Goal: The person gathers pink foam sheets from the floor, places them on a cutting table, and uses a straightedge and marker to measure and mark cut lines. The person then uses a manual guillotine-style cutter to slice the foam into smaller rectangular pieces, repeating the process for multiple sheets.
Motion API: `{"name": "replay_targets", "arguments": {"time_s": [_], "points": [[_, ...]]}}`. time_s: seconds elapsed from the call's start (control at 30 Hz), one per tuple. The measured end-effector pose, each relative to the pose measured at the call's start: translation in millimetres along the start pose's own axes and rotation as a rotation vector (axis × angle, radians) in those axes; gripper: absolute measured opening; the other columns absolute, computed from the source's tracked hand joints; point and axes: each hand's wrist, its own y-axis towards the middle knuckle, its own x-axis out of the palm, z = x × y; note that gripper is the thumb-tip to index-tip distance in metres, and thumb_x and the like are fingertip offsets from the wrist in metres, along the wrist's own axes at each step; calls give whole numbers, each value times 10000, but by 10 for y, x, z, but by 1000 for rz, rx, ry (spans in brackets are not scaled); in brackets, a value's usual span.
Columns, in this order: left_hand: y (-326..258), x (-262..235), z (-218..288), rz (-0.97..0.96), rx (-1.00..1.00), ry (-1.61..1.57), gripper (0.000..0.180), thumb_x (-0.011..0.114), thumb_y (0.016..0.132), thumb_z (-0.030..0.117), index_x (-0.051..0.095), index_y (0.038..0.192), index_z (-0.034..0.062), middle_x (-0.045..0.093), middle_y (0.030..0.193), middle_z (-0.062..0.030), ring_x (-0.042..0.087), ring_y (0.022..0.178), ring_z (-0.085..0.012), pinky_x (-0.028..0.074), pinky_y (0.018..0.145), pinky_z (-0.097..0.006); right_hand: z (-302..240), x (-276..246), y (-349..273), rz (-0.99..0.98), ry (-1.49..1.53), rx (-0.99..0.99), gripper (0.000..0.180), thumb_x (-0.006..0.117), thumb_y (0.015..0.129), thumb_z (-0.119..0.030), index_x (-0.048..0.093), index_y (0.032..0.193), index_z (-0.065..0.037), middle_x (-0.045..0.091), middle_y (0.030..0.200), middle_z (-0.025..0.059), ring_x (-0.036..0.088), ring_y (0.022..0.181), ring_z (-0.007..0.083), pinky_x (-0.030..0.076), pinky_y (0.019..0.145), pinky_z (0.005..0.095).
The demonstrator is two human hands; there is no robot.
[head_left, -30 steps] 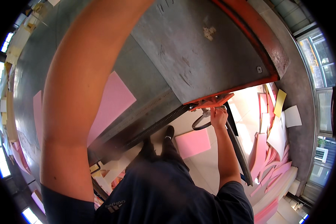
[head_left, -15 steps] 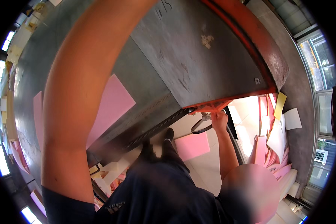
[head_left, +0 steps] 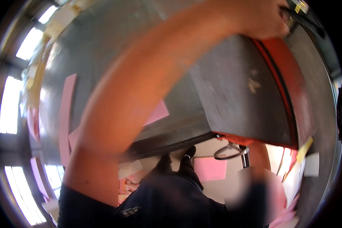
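Observation:
My left arm stretches across the view from the lower left to the upper right. There my left hand (head_left: 268, 19) curls its fingers against a dark object (head_left: 302, 21) too blurred to name. Below that hand is a grey metal plate (head_left: 243, 91) with a red frame (head_left: 296, 87) along its right side. My right forearm (head_left: 259, 155) reaches up to the plate's front red edge, which hides the right hand and its fingers. A handwheel (head_left: 230, 156) with a dark rim hangs just left of that forearm.
A wide grey metal tabletop (head_left: 91, 57) fills the left, with pink foam pieces (head_left: 67, 117) on it. One pink sheet (head_left: 210, 168) lies on the floor near my feet. Pink and white offcuts (head_left: 288, 205) stand at the lower right. A round pale blur (head_left: 275, 193) covers part of the lower right.
My left hand has come into view at the upper right, its arm swung rightward. The right hand, visible by the handwheel before, is now hidden under the red edge. The whole view has shifted.

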Motion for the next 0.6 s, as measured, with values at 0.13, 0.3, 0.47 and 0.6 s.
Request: {"name": "replay_targets", "arguments": {"time_s": [0.13, 0.3, 0.47, 0.6], "points": [[201, 310, -167, -243, -5, 138, 405, 545, 781, 357, 648, 1128, 176, 667, 1071, -18, 611, 1014, -178, 488, 794, -343, 39, 136, 201, -46, -67, -11, 363, 470, 921, -339, 623, 1125, -80, 666, 910, 93, 620, 756, 210, 486, 651, 329], [85, 119, 20, -184, -52, 186, 261, 595, 655, 302, 719, 868, 213, 682, 871, -25, 636, 895, -220, 464, 712, -383, -189, 117, 226, 84, -221, -7, 362, 472, 916, -335, 625, 1118, -76, 666, 917, 99, 622, 771, 212, 486, 657, 332], [-28, 98, 7, -139, -87, 78, 189, 616, 636, 299, 701, 776, 202, 662, 762, -17, 631, 821, -252, 446, 672, -375, -349, 164, -124, 227, -230, -14, 361, 474, 911, -331, 626, 1111, -72, 667, 925, 106, 624, 786, 214, 487, 664, 334], [-35, 37, -142, -73, -58, 58, 183, 606, 657, 309, 684, 785, 203, 654, 768, -13, 637, 821, -238, 462, 666, -380, -416, -19, -594, 395, -114, -26, 360, 476, 907, -328, 627, 1105, -68, 667, 931, 111, 625, 799, 216, 487, 669, 336]]}}
